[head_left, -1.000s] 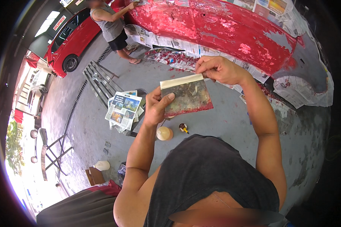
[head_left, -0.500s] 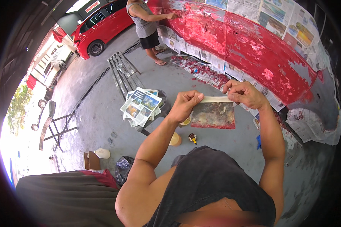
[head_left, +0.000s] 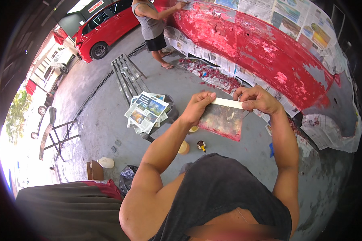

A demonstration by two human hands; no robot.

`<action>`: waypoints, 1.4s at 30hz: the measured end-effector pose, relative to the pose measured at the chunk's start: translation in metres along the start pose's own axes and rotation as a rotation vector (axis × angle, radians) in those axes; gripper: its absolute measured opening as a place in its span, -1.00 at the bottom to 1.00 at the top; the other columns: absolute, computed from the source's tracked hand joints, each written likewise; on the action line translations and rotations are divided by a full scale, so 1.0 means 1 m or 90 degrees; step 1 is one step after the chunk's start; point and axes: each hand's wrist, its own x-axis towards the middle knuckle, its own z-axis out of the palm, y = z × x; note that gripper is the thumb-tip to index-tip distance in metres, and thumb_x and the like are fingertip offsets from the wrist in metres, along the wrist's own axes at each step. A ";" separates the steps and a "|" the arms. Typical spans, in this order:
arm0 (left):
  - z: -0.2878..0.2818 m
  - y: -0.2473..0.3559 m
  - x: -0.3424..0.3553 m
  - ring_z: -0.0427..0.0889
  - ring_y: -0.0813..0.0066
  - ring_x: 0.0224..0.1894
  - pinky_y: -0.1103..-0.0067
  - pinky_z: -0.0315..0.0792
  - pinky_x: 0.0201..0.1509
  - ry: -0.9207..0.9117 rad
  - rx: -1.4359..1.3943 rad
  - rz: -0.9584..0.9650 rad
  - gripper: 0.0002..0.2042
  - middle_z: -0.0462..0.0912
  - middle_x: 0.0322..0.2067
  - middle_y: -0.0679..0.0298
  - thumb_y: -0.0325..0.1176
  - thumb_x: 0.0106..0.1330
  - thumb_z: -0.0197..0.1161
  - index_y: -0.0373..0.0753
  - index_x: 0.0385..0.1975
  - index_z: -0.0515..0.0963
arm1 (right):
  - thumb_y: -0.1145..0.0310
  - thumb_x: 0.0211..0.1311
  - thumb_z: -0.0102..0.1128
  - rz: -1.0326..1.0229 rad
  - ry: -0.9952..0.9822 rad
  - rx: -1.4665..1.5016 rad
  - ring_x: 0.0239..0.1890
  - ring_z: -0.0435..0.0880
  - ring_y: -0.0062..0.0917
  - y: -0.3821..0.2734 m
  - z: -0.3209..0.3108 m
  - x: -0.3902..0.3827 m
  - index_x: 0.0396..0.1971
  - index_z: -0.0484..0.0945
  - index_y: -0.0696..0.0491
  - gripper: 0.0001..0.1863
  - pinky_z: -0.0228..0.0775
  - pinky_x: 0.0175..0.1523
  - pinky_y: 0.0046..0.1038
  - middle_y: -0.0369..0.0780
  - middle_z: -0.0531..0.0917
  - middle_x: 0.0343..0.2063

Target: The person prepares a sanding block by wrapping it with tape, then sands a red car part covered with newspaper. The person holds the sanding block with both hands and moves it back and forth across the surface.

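My left hand (head_left: 197,105) pinches the left end of a cream strip along the top of a square, grimy, translucent sheet (head_left: 221,120) with red residue along its lower edge. My right hand (head_left: 259,98) grips the strip's right end between thumb and fingers. Below on the floor are a jug of amber liquid (head_left: 184,148) and a small dark container with yellow on it (head_left: 202,145), beside my raised forearms.
A person (head_left: 153,32) stands at a patchy red car body (head_left: 213,28) masked with newspaper. A metal rack (head_left: 126,74) holds newspapers (head_left: 149,108). Red car (head_left: 108,28) at back, floor drain (head_left: 96,92), white jug (head_left: 105,162), cardboard box (head_left: 95,172), plastic bag (head_left: 128,176), stand (head_left: 60,140).
My left hand has shifted from the sheet's face to the strip's left end. Over the last half second the sheet has tilted, and the other person's hand has risen. The view has shifted.
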 end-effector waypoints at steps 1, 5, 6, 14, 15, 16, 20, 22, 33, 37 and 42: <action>0.002 -0.002 0.004 0.57 0.66 -0.30 0.63 0.47 -0.23 0.006 -0.004 -0.042 -0.66 0.69 -0.29 0.33 -0.10 0.53 0.31 -0.32 -0.06 0.63 | 0.33 0.30 0.47 0.002 0.003 0.007 -0.40 0.51 -0.72 0.002 0.002 0.001 -0.29 0.78 0.16 -0.82 0.36 -0.35 -0.58 -0.28 0.68 -0.13; 0.014 -0.002 0.012 0.62 0.27 0.21 0.38 0.54 0.24 0.229 0.458 0.139 -0.21 0.61 0.17 -0.15 -0.12 0.38 0.46 -0.42 0.47 0.25 | 0.26 0.30 0.48 0.075 0.133 -0.068 -0.44 0.52 -0.75 0.015 0.012 0.010 -0.31 0.78 0.13 -0.78 0.34 -0.37 -0.59 -0.36 0.73 -0.37; 0.019 0.000 0.011 0.61 0.23 0.24 0.36 0.54 0.25 0.187 0.507 0.163 -0.21 0.59 0.21 -0.16 -0.16 0.34 0.47 -0.42 0.46 0.26 | 0.24 0.31 0.47 0.100 0.169 -0.093 -0.45 0.52 -0.74 0.019 0.014 0.013 -0.32 0.78 0.13 -0.77 0.34 -0.38 -0.59 -0.36 0.72 -0.40; 0.052 -0.006 -0.005 0.73 -0.27 -0.22 0.05 0.57 -0.06 0.073 0.684 0.061 -0.45 0.72 -0.28 -0.23 -0.29 0.25 0.30 -0.43 0.23 0.46 | 0.20 0.38 0.39 0.150 0.200 -0.156 -0.49 0.50 -0.71 0.042 0.032 0.030 -0.26 0.77 0.13 -0.74 0.37 -0.38 -0.52 -0.34 0.69 -0.48; 0.052 -0.008 -0.003 0.72 -0.28 -0.24 0.03 0.57 -0.09 0.076 0.694 0.060 -0.51 0.73 -0.35 -0.21 -0.29 0.28 0.28 -0.40 0.17 0.50 | 0.21 0.40 0.37 0.160 0.195 -0.149 -0.48 0.52 -0.70 0.043 0.033 0.031 -0.24 0.77 0.13 -0.74 0.39 -0.36 -0.51 -0.33 0.69 -0.47; 0.050 -0.010 -0.002 0.71 -0.28 -0.26 0.03 0.56 -0.11 0.073 0.702 0.065 -0.56 0.72 -0.37 -0.20 -0.30 0.28 0.30 -0.38 0.12 0.52 | 0.21 0.41 0.36 0.154 0.179 -0.130 -0.46 0.53 -0.70 0.044 0.034 0.031 -0.22 0.77 0.14 -0.74 0.41 -0.34 -0.50 -0.32 0.70 -0.46; 0.041 -0.016 -0.003 0.70 -0.27 -0.30 0.08 0.56 -0.19 0.043 0.676 0.123 -0.69 0.71 -0.42 -0.18 -0.34 0.29 0.36 -0.34 -0.03 0.57 | 0.23 0.44 0.31 0.053 0.167 -0.239 -0.38 0.59 -0.67 0.046 0.036 0.032 -0.18 0.75 0.16 -0.73 0.47 -0.23 -0.46 -0.29 0.74 -0.42; 0.036 -0.017 -0.004 0.71 -0.26 -0.31 0.12 0.56 -0.22 0.017 0.639 0.155 -0.72 0.70 -0.43 -0.18 -0.38 0.28 0.37 -0.36 -0.08 0.58 | 0.24 0.44 0.30 0.074 0.158 -0.233 -0.35 0.61 -0.67 0.044 0.037 0.032 -0.17 0.74 0.17 -0.73 0.49 -0.18 -0.44 -0.28 0.75 -0.42; 0.032 -0.022 -0.008 0.36 0.55 -0.56 0.39 0.32 -0.46 0.135 0.527 0.150 -0.82 0.55 -0.62 0.08 -0.44 0.40 0.26 -0.45 -0.15 0.63 | 0.23 0.51 0.13 0.031 0.318 -0.556 -0.47 0.68 -0.06 0.017 0.041 0.011 0.38 0.44 0.01 -0.49 0.50 -0.21 -0.07 0.09 0.69 -0.49; 0.031 -0.022 -0.008 0.39 0.53 -0.57 0.40 0.35 -0.45 0.176 0.428 0.175 -0.79 0.56 -0.60 0.04 -0.42 0.39 0.28 -0.47 -0.14 0.64 | 0.27 0.43 0.20 -0.009 0.355 -0.675 -0.41 0.69 -0.04 0.022 0.032 -0.001 0.29 0.56 -0.02 -0.54 0.52 -0.19 -0.03 0.04 0.73 -0.43; 0.034 -0.014 -0.015 0.45 0.70 -0.45 0.54 0.40 -0.38 0.191 0.405 0.166 -0.79 0.66 -0.50 0.26 -0.48 0.43 0.27 -0.45 -0.05 0.66 | 0.27 0.28 0.34 -0.159 0.293 -0.697 -0.34 0.70 -0.15 0.020 0.028 -0.011 0.01 0.73 -0.02 -0.69 0.47 -0.09 -0.17 -0.12 0.75 -0.40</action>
